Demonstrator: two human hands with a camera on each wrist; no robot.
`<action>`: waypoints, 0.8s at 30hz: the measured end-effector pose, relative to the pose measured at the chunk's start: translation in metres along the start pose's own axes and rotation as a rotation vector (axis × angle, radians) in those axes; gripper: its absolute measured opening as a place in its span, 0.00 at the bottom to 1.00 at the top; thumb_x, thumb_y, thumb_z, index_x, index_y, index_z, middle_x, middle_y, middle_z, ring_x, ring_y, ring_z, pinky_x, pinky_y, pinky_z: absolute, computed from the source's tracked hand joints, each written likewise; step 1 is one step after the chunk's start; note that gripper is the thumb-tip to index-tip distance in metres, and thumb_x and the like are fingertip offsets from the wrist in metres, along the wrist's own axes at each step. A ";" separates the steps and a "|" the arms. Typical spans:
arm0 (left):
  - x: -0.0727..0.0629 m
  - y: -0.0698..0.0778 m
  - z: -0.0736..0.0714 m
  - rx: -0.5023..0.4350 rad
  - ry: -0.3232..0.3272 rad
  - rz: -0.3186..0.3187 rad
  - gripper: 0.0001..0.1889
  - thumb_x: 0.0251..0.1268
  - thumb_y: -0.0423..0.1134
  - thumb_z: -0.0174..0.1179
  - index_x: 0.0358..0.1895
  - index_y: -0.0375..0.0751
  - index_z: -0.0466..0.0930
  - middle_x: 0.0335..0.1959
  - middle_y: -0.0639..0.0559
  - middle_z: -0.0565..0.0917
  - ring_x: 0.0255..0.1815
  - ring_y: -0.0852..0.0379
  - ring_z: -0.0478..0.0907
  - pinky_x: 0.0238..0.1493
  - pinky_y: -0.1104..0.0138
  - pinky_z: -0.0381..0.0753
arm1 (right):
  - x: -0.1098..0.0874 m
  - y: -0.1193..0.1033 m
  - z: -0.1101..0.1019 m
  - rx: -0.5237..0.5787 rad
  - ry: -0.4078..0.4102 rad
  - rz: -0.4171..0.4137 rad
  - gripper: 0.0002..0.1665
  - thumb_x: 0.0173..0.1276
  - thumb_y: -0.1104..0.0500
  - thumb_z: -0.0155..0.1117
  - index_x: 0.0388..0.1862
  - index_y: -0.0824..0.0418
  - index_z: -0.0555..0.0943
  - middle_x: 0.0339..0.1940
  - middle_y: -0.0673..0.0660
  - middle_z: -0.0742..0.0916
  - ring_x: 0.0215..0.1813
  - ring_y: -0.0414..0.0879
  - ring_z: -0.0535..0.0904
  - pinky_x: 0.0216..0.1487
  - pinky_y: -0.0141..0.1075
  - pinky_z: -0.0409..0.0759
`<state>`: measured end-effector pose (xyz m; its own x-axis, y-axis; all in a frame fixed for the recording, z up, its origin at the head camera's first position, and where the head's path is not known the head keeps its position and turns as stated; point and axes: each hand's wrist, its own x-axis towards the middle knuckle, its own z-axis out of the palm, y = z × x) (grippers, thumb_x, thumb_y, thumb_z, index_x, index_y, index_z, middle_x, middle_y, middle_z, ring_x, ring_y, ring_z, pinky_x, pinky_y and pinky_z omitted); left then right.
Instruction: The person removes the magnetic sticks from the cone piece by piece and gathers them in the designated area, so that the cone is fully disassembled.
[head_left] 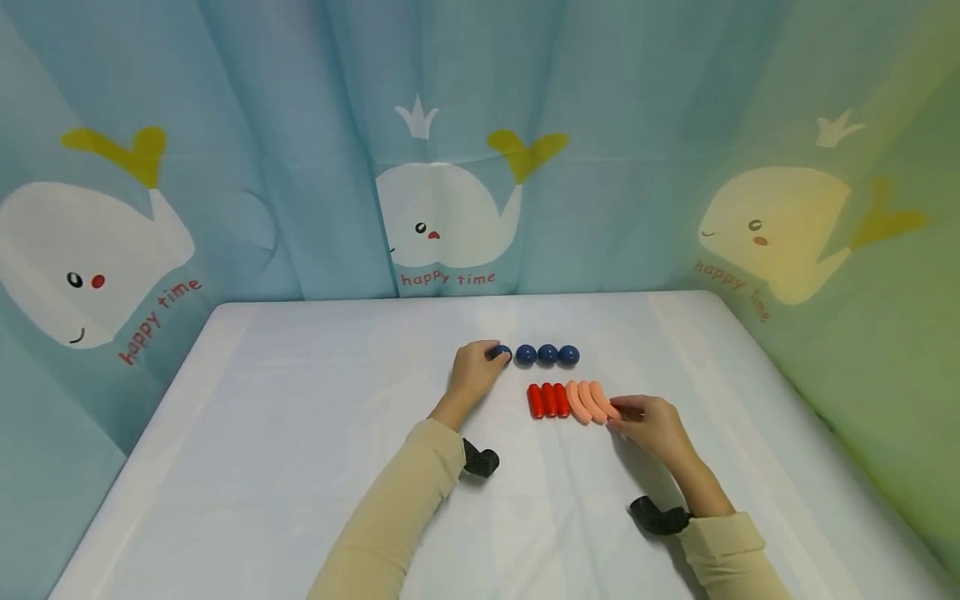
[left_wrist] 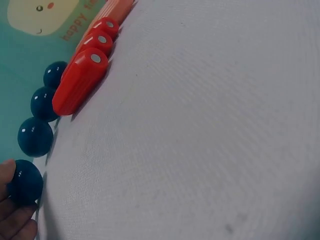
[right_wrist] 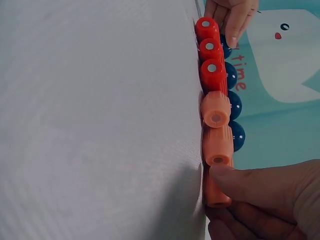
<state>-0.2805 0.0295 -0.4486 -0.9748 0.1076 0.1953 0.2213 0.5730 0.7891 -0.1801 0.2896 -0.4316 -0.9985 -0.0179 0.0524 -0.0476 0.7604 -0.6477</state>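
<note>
My left hand (head_left: 475, 368) pinches a dark blue ball (left_wrist: 27, 181) between thumb and fingers, at the left end of a row of blue balls. The other balls (head_left: 547, 355) lie to its right, a small gap from the held one. Nearer the front, three red toy sausages (head_left: 549, 401) lie side by side, with three curved pale-orange toy sausages (head_left: 583, 402) against their right side. Thumb and fingers of my right hand (head_left: 652, 427) pinch the rightmost orange sausage (right_wrist: 216, 192), which lies alongside the others.
Everything lies on a table covered with a white cloth (head_left: 300, 467). A blue-green curtain (head_left: 622, 208) printed with whales hangs behind the far edge and along the sides. Black wrist devices (head_left: 660, 517) stick out by both sleeves.
</note>
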 end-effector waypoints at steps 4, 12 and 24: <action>0.000 -0.003 -0.003 -0.006 0.021 -0.003 0.17 0.60 0.40 0.61 0.50 0.34 0.80 0.45 0.45 0.82 0.48 0.51 0.78 0.52 0.62 0.73 | 0.004 -0.003 0.003 -0.001 -0.005 -0.016 0.20 0.54 0.66 0.69 0.45 0.74 0.80 0.42 0.68 0.83 0.44 0.58 0.79 0.35 0.36 0.79; 0.004 -0.011 -0.007 -0.011 0.055 -0.011 0.18 0.59 0.40 0.63 0.50 0.35 0.80 0.41 0.45 0.84 0.42 0.53 0.80 0.47 0.63 0.76 | 0.012 -0.007 0.009 0.010 -0.028 -0.034 0.21 0.54 0.65 0.70 0.46 0.74 0.79 0.43 0.68 0.83 0.45 0.59 0.79 0.38 0.41 0.80; -0.013 -0.026 -0.050 -0.085 0.139 0.016 0.17 0.64 0.42 0.57 0.49 0.33 0.81 0.45 0.45 0.82 0.47 0.52 0.79 0.50 0.63 0.75 | 0.002 -0.003 -0.001 0.016 -0.055 -0.030 0.29 0.55 0.58 0.71 0.51 0.73 0.77 0.48 0.69 0.81 0.50 0.62 0.77 0.47 0.49 0.76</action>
<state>-0.2726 -0.0276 -0.4426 -0.9594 -0.0005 0.2821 0.2439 0.5007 0.8305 -0.1823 0.2883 -0.4290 -0.9966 -0.0768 0.0302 -0.0776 0.7484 -0.6587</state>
